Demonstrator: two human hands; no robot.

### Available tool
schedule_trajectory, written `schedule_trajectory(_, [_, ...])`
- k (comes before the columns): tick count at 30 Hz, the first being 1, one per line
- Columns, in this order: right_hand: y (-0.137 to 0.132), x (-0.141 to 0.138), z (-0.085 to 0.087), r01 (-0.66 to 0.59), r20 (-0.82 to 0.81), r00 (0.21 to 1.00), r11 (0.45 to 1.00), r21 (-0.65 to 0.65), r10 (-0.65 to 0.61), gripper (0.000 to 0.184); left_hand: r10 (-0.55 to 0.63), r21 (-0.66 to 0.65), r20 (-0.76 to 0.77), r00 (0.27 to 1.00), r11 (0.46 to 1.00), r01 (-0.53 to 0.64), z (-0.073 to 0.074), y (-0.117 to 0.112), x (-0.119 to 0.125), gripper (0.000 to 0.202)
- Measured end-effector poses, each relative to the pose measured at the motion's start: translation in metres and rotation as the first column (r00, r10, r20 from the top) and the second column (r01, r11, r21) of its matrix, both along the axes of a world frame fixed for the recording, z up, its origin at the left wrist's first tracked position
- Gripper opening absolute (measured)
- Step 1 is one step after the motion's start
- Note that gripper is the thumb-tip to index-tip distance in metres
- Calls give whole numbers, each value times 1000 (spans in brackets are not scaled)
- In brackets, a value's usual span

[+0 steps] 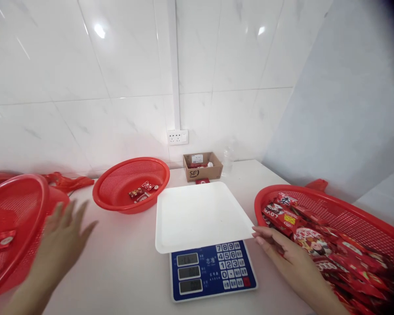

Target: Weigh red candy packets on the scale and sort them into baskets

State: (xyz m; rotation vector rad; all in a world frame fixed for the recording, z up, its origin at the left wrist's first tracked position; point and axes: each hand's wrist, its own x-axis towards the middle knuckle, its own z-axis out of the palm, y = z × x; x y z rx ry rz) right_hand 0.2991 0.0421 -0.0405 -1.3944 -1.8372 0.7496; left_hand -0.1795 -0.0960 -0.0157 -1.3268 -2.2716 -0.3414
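A white tray [200,216] sits slightly askew on top of a blue-fronted digital weighing scale [213,271], with nothing lying on it. The near right corner of the tray is between the thumb and fingers of my right hand [284,258]. My left hand [62,238] is raised with its fingers spread, beside the rim of the left red basket [41,188], and it holds nothing. One small red packet [6,239] shows inside that basket. The scale's keypad and its displays are in plain view below the tray.
On the right, a red basket [262,192] holds many red snack packets [311,240]. Another red basket [164,164] at the back contains several packets. Behind the tray are a cardboard box [213,171] and a clear bottle [228,159]. Red plastic bags [68,181] lie near the wall.
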Motion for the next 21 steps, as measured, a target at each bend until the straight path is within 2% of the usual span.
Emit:
schedule_trajectory(2, [0, 1, 1, 1, 6, 1000, 1000, 10, -1, 34, -221, -122, 4, 975, 968, 220, -17, 20, 19, 56])
schedule_trajectory(5, [-2, 8, 4, 16, 35, 999, 999, 43, -18, 35, -331, -213, 55, 942, 918, 335, -37, 51, 41, 50])
schedule_trajectory(7, [-2, 17, 7, 41, 69, 997, 997, 67, -46, 36, -327, -209, 54, 943, 920, 331, -41, 69, 48, 45])
schedule_trajectory(10, [1, 38, 6, 80, 126, 988, 994, 77, -89, 38, -304, -207, 42, 952, 929, 306, -37, 87, 54, 49])
schedule_trajectory(12, [7, 56, -4, 105, 188, 975, 991, 81, -118, 40, -301, -209, 38, 953, 930, 302, -32, 95, 56, 54])
schedule_trajectory(16, [23, 101, -36, 113, 385, 910, 986, 123, -152, 48, -300, -206, 44, 953, 931, 302, -27, 97, 60, 57])
schedule_trajectory(19, [29, 123, -51, 11, 477, 878, 999, 36, -27, 55, -267, -202, 64, 961, 940, 275, -25, 91, 56, 56])
schedule_trajectory(21, [28, 126, -48, -41, 492, 869, 999, -34, 52, 56, -234, -198, 107, 966, 947, 251, -21, 86, 52, 54])
